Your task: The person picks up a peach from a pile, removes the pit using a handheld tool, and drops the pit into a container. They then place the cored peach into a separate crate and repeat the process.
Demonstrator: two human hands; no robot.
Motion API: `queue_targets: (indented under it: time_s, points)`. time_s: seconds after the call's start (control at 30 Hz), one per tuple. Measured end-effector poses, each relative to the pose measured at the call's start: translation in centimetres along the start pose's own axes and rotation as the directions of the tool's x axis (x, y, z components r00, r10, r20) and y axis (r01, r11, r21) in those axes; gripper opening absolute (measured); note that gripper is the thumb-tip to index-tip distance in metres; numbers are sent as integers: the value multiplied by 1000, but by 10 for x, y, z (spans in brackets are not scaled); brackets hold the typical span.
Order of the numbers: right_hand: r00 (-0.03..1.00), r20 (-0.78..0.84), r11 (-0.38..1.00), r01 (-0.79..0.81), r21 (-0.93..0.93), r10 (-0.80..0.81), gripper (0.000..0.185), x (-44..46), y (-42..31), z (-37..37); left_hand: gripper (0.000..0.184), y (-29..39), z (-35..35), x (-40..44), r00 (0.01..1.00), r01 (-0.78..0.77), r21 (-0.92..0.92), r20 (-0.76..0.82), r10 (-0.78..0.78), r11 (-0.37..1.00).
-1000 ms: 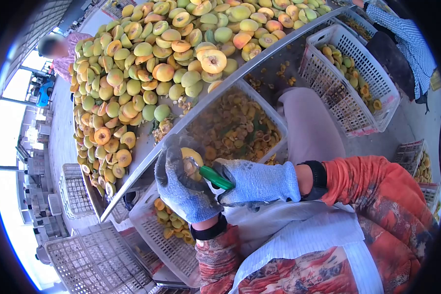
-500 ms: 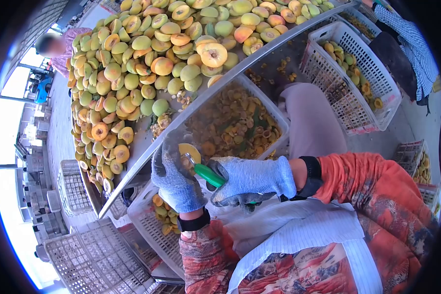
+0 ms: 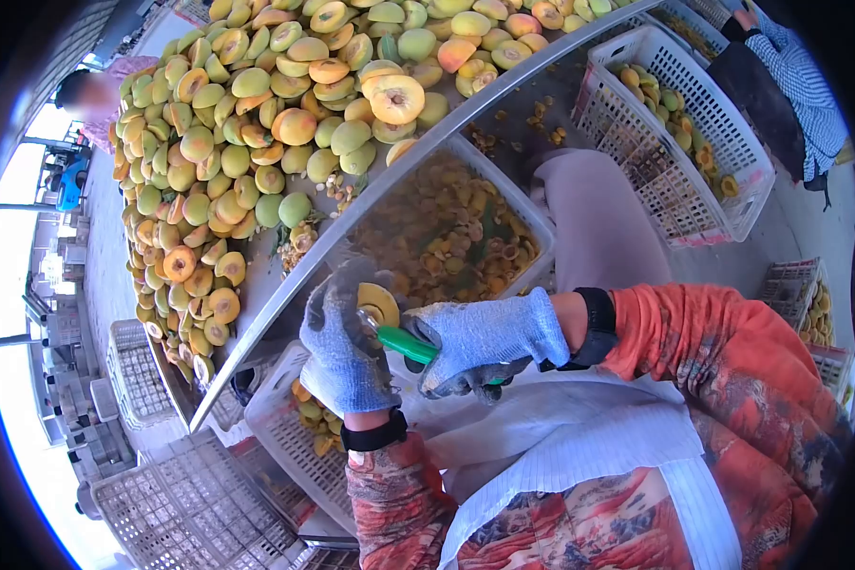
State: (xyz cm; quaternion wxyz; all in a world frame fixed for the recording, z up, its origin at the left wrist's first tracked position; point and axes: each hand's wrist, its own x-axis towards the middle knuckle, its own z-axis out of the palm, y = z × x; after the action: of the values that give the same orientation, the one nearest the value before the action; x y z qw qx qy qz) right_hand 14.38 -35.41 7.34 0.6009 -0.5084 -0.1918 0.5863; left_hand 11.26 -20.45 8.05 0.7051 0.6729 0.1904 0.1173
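Note:
My left hand (image 3: 344, 337), in a blue-grey glove, is closed around a halved yellow fruit (image 3: 378, 304), cut face partly showing. My right hand (image 3: 480, 344), gloved alike, grips a green-handled tool (image 3: 407, 344); its metal end meets the fruit, the exact contact being hidden. Both hands are in front of my apron (image 3: 560, 427), near the metal table edge (image 3: 299, 285). Just beyond them is a bin (image 3: 544, 228) of fruit scraps and pits (image 3: 456, 237). A large heap of halved fruit (image 3: 247, 142) covers the table.
A white crate (image 3: 285, 418) with fruit pieces stands below my left hand. Another filled crate (image 3: 627, 142) is at the right, beside a person in a checked sleeve (image 3: 798, 95). Stacked crates (image 3: 195, 503) stand lower left. Another person (image 3: 100, 100) is at the far left.
Over the last second my left hand has shifted slightly left and the fruit has turned in it. The tool has stayed at the fruit. The whole view has shifted a little.

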Motion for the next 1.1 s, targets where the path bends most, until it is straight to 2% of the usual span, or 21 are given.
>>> queue_targets:
  time_s: [0.03, 0.1, 0.13, 0.2, 0.23, 0.3, 0.33, 0.37, 0.4, 0.47, 0.5, 0.53, 0.67, 0.77, 0.83, 0.87, 0.97, 1.03, 1.07, 1.1]
  points:
    - [1000, -4, 1000, -2, 4, 2, 15, -2, 1, -2, 26, -17, -9, 9, 993, -108, 164, 59, 100, 980]
    - [992, 44, 991, -120, 58, 117, 15, -6, 0, -8, 27, -8, -3, 12, 990, 62, 144, 120, -79, 988]
    - [992, 42, 991, -123, 61, 120, 15, -8, 1, -8, 27, -5, 0, 12, 989, 65, 143, 122, -83, 988]
    - [992, 122, 956, -49, 288, 14, 18, -10, 1, -9, 28, 3, 7, 12, 984, -110, 112, 153, 92, 988]
    - [993, 121, 955, -46, 294, 10, 18, -9, 3, -11, 29, 7, 6, 13, 993, -76, 97, 95, 66, 992]
    - [984, 157, 851, -11, 524, -84, 30, -6, 12, -18, 31, -1, 11, 19, 995, -73, -93, 68, 79, 993]
    - [986, 146, 823, -12, 567, -87, 31, -5, 14, -19, 31, -2, 15, 22, 994, -74, -92, 74, 81, 993]
    - [986, 142, 824, -7, 566, -89, 31, -7, 13, -23, 32, -2, 18, 25, 985, 151, -278, 119, -122, 948]
    - [986, 149, 810, -32, 586, -69, 30, -9, 13, -27, 34, -2, 20, 26, 930, 366, -437, 199, -309, 822]
    - [986, 158, 796, -53, 603, -54, 29, -11, 13, -31, 34, -7, 27, 27, 920, 388, -471, 154, -360, 792]
    - [989, 123, 854, 7, 520, -83, 24, -12, 11, -33, 34, -9, 29, 29, 907, 402, -512, 108, -407, 759]
    - [989, 90, 899, 66, 433, -116, 20, -13, 10, -34, 35, -9, 29, 32, 885, 453, -521, 165, -435, 724]
    - [987, 48, 915, 123, 384, -152, 19, -19, 1, -41, 38, -7, 38, 38, 887, 459, -444, 190, -420, 770]
    - [990, 57, 870, 87, 485, -131, 20, -22, 4, -46, 40, -10, 44, 41, 869, 475, -459, 109, -483, 751]
    - [987, 78, 843, 75, 532, -137, 23, -21, 8, -49, 39, -9, 47, 39, 920, 390, -391, 133, -368, 834]
    - [987, 77, 843, 77, 533, -139, 23, -22, 6, -48, 39, -8, 49, 38, 920, 390, -389, 134, -368, 835]
    - [983, 16, 832, 148, 534, -184, 23, -21, 3, -43, 39, -7, 50, 38, 908, 406, -420, 85, -410, 812]
    - [968, -13, 786, 210, 581, -249, 31, -14, 11, -41, 40, -31, 39, 46, 942, 299, -631, 76, -326, 716]
    - [969, -8, 790, 207, 577, -248, 31, -15, 8, -40, 40, -52, 12, 54, 903, 418, -651, 222, -368, 633]
    - [959, -73, 811, 270, 519, -273, 30, -16, 3, -38, 40, -52, 15, 52, 905, 413, -655, 220, -363, 633]
